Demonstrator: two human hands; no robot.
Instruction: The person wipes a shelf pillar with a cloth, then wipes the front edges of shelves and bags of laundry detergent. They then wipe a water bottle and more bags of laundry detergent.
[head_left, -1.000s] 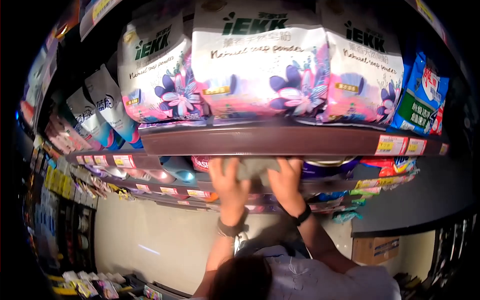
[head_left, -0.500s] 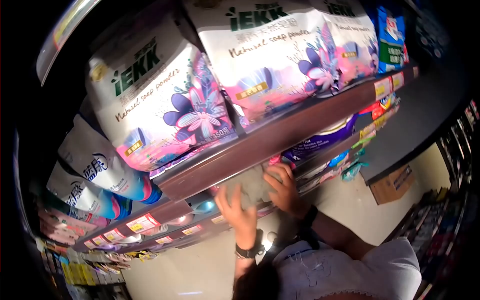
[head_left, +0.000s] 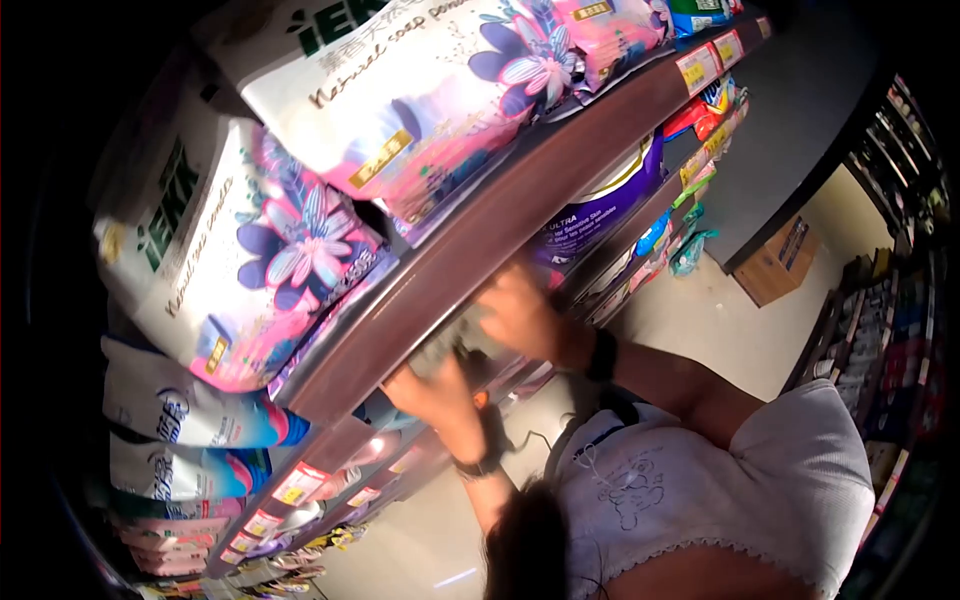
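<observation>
My left hand [head_left: 438,398], with a dark band on its wrist, reaches in under the front edge of the upper shelf [head_left: 480,268]. My right hand [head_left: 520,315], with a black wristband, is beside it, blurred by motion. Both hands have bent fingers on a crumpled greyish, cloth-like thing [head_left: 460,340], partly hidden by the fingers and shelf edge. Just beyond my right hand stands a purple pack [head_left: 605,215] on the lower shelf. Above my hands, white and pink soap powder bags [head_left: 400,110] line the upper shelf.
Blue and white bags [head_left: 175,410] stand at the left end. Price labels [head_left: 698,70] run along the shelf edges. A cardboard box [head_left: 778,262] sits on the floor at right, near another stocked rack [head_left: 880,370]. An orange object [head_left: 481,399] shows below my left hand.
The view has turned and shifted, so the soap powder bags sit further left and higher. Both hands have moved left and up in the picture, still at the greyish thing under the shelf edge.
</observation>
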